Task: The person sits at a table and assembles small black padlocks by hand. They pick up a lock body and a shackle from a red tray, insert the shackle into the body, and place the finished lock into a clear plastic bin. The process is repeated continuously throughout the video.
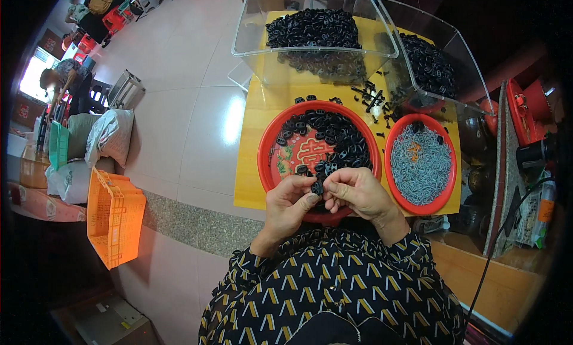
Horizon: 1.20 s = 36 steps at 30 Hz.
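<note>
Just above the near side of a round red tray (264,145), the left hand (291,205) pinches a small black part (317,188) between thumb and fingers. The right hand (356,193) is close beside it, thumb and fingertips drawn together at the part's right edge; whether they grip something tiny, I cannot tell from this view.

More black pieces (349,142) lie in the round tray, thickest along its right side, with a patterned bottom showing through at the middle. To the right, an oval tray (389,166), also red, is filled with grey screws (421,175), a few orange ones (413,151) among them. Both trays stand on a yellow table (248,142). Farther back, two clear bins (239,51) (471,61) hold heaps of similar black pieces, and loose black bits (374,100) are scattered just in front. Left of the table, an orange crate (116,219) sits on the floor (203,130).
</note>
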### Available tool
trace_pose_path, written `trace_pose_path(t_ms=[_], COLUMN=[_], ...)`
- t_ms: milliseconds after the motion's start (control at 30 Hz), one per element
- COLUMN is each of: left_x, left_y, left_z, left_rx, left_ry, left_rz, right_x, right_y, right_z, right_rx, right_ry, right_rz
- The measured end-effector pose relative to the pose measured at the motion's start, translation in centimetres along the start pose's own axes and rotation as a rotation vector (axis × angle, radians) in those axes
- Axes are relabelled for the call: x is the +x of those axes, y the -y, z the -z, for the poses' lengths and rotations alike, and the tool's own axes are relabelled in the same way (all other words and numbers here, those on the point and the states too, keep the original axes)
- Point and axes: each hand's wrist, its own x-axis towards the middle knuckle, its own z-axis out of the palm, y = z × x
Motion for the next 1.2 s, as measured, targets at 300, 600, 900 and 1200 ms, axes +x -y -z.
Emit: trace_pose_path(t_ms=[300,600,900,1200], left_x=[-1.2,-1.4,-0.6,0.9], left_y=[0.6,-0.9,-1.0,-1.3], left_z=[0.2,1.2,3.7,4.4], left_rx=[0.166,0.537,0.833,1.087], left_ry=[0.030,-0.124,-0.267,-0.153], left_rz=[0.006,-0.230,-0.429,-0.524], right_x=[-0.6,-0.3,2.8,4.7], right_y=[0.1,10.6,4.0,0.7], right_z=[-1.4,3.0,1.3,-0.1], right_rx=[-0.221,-0.053,-1.151,-1.723], right_ry=[-0.069,-0.363,-0.490,-0.270], right_rz=[0.009,0.569,0.643,0.478])
